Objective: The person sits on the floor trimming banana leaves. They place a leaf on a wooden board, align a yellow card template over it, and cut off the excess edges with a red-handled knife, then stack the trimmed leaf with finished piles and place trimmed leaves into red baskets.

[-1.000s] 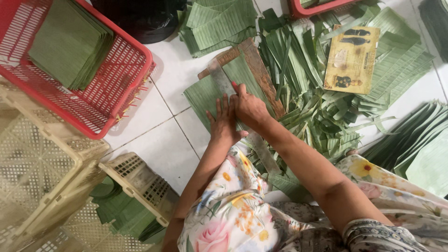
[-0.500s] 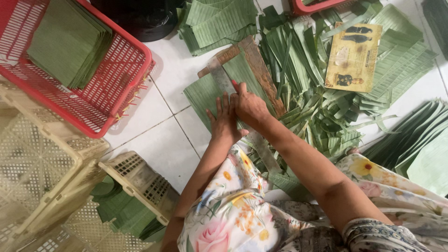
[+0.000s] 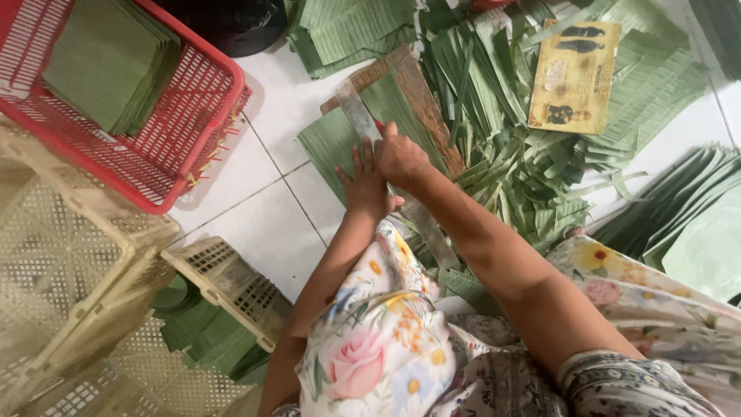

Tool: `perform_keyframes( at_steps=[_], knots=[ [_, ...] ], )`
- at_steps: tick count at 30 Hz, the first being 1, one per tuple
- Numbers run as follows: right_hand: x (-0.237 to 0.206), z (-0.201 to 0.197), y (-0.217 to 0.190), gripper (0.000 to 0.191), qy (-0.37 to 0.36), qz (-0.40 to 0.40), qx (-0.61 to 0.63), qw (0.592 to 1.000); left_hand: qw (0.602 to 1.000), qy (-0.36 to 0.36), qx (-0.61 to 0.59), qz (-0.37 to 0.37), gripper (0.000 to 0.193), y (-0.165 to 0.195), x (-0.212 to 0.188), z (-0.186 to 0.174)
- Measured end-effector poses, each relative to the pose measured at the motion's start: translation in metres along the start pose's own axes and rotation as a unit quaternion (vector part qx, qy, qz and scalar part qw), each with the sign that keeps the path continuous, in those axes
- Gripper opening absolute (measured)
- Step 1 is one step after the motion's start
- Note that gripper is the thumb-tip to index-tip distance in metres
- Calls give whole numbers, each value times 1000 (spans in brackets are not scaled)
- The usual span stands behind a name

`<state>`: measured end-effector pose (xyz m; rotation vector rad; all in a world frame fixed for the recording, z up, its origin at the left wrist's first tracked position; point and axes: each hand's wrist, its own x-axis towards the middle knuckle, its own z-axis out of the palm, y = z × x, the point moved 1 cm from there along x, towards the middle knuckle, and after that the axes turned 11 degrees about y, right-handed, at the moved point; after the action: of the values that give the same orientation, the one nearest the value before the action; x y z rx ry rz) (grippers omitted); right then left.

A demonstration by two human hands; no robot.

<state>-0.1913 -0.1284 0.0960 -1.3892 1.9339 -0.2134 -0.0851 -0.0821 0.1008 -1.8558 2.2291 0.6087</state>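
A stack of green banana leaves [image 3: 328, 143] lies on a wooden board [image 3: 421, 89] on the white tiled floor. My left hand [image 3: 367, 185] presses flat on the leaves with its fingers spread. My right hand [image 3: 400, 158] is closed around the handle of a long knife [image 3: 356, 112], whose blade lies across the leaf stack, pointing away from me. The two hands touch each other.
A red plastic basket [image 3: 197, 135] at the upper left holds a pile of cut leaf squares [image 3: 108, 66]. Beige plastic crates [image 3: 77, 270] stand at the left. Leaf strips and scraps [image 3: 517, 162] cover the floor to the right, with a yellow card [image 3: 575, 73] on them.
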Motion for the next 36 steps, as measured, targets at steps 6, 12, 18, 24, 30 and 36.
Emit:
perform_keyframes(
  at_steps=[6, 12, 18, 24, 30, 36],
  knots=[
    [-68, -1, 55, 35, 18, -45, -14, 999, 1000, 22, 3, -17, 132, 3, 1, 5],
    [-142, -10, 101, 31, 17, -52, 2, 999, 999, -10, -14, -35, 134, 9, -11, -2],
    [-160, -8, 110, 30, 50, -67, -12, 996, 999, -12, -5, -42, 134, 15, -18, -11],
    [-172, -3, 117, 30, 46, -45, -35, 997, 999, -17, -6, -46, 136, 16, -21, -15],
    [-180, 5, 130, 32, 37, -48, -54, 997, 999, -18, -10, -49, 137, 12, -24, -15],
    [-205, 9, 157, 48, 43, -45, -54, 997, 999, -11, -26, -43, 138, 8, -24, -14]
  ],
)
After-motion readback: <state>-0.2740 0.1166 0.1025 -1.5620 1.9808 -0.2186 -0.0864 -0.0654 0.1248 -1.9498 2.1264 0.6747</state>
